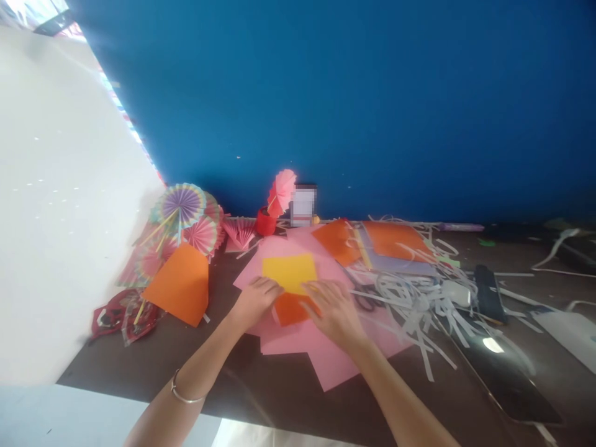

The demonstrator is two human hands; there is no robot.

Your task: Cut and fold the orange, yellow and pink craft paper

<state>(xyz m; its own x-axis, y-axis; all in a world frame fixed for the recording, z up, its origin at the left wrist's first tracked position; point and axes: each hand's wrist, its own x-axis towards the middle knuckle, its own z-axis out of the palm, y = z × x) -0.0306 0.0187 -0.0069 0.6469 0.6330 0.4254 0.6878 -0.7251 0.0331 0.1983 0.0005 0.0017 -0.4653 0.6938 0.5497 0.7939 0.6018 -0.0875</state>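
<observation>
In the middle of the table, a yellow paper piece (289,270) lies against an orange paper piece (293,311); whether they are one folded sheet I cannot tell. Pink paper sheets (326,366) are spread beneath them. My left hand (257,302) is closed at the left edge of the yellow and orange paper, its fingers curled together and the thumb hidden. Over the right side of the paper, my right hand (336,311) rests with fingers stretched out and thumb apart on the orange part.
Paper fans (181,208) and an orange sheet (181,282) are at the left, near a red patterned item (125,316). A red pot (266,221) stands at the back. Shredded paper strips (414,298), scissors (367,298) and a dark phone (512,375) lie at the right.
</observation>
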